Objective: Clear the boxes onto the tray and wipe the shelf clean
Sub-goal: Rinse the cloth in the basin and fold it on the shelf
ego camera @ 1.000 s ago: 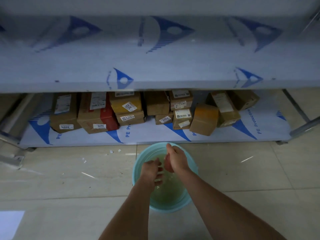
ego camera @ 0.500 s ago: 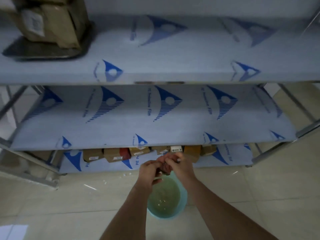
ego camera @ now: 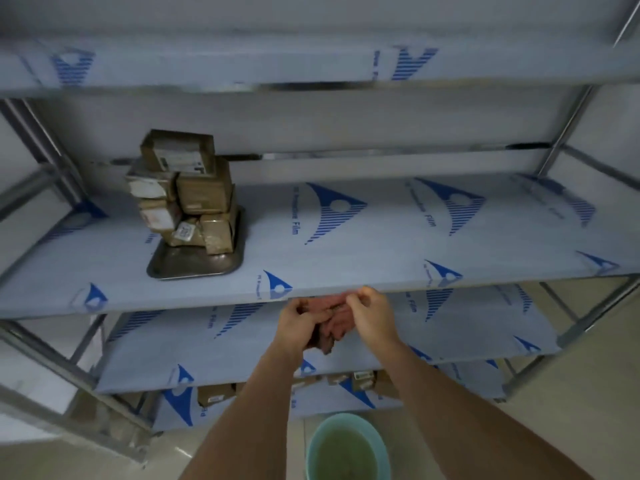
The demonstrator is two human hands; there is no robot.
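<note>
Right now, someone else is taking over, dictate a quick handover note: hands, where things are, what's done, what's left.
Left hand and right hand both grip the pink cloth just in front of the shelf edge.
Boxes are stacked on the tray, at the shelf's left.
Basin of water is on the floor below.
Done: boxes cleared onto the tray.
Left: wipe the shelf; the cloth has not touched it yet.

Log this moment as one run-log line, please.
stage: pre-wipe | hands: left hand and right hand grip pink cloth | boxes: stacked on tray | shelf: unwiped | basin: on floor
</note>
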